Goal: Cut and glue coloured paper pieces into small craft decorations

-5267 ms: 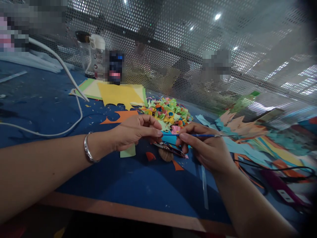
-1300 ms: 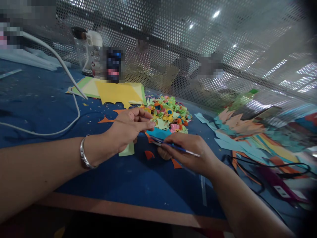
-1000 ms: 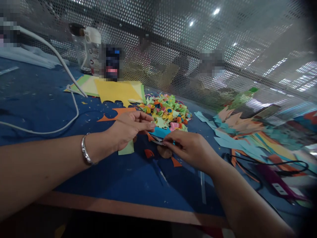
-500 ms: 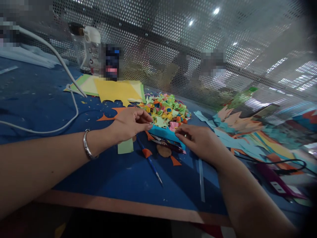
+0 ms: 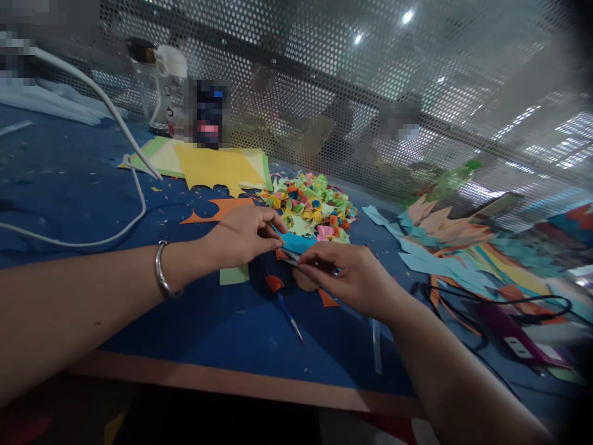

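My left hand [image 5: 241, 235], a silver bangle on its wrist, pinches the near corner of a light-blue paper piece [image 5: 296, 241] in front of a heap of small folded coloured paper pieces [image 5: 312, 207]. My right hand [image 5: 345, 275] is closed in a pinch on a thin dark-edged scrap at the blue paper's lower edge; what the scrap is I cannot make out. A blue pen [image 5: 290, 315] lies loose on the blue table [image 5: 208, 327] just below both hands. Orange scraps [image 5: 274, 283] lie around it.
Yellow and green sheets [image 5: 217, 167] and a clear bottle [image 5: 162, 86] stand at the back by a perforated metal screen. A white cable [image 5: 125, 222] loops at left. Cut teal and orange paper [image 5: 454, 247] and a black cord [image 5: 509, 303] fill the right.
My right hand has let go of the blue pen, which now lies on the table. That hand has come back to pinch the scrap at the blue paper beside my left hand.
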`<act>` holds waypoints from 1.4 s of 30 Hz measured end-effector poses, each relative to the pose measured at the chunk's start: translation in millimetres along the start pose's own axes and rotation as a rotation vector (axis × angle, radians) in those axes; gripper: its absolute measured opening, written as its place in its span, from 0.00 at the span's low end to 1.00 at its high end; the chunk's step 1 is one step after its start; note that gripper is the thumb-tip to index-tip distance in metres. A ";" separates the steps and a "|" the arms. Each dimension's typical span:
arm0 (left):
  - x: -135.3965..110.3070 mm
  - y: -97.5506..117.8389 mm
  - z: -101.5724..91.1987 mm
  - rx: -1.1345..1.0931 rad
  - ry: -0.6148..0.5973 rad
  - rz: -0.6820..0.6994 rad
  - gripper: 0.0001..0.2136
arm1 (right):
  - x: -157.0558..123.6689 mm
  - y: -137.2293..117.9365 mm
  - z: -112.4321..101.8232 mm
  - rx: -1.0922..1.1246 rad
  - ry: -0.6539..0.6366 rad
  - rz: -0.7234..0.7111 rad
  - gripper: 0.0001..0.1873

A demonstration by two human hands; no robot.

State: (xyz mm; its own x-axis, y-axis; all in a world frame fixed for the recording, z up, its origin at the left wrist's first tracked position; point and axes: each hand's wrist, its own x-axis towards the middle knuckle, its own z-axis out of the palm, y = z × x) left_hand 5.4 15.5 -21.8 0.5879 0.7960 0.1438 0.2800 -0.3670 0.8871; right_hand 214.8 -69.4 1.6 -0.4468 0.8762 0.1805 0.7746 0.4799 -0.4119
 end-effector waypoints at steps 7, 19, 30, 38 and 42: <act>-9.1 15.3 -4.3 0.338 0.011 0.124 0.05 | 1.6 -5.3 4.2 0.042 -0.061 -0.028 0.09; -22.2 31.1 -9.8 0.336 -0.385 0.107 0.05 | -1.2 -17.7 9.9 0.005 -0.223 -0.082 0.12; -16.1 34.1 -14.2 0.293 -0.405 0.058 0.05 | 0.0 -24.3 12.3 -0.019 -0.322 0.029 0.05; -16.6 34.7 -15.9 0.119 -0.377 -0.042 0.03 | 1.3 -18.5 9.9 -0.037 -0.211 0.024 0.04; -15.2 28.9 -12.4 0.052 -0.216 0.065 0.04 | 1.0 -8.7 4.4 -0.164 -0.101 0.170 0.06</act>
State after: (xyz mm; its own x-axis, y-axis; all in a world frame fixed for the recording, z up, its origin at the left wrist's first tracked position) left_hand -4.8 -1.2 7.0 0.7531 0.6506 0.0979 0.2716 -0.4429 0.8544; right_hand 205.6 -72.9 1.4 -0.3398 0.9401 0.0277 0.9009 0.3338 -0.2772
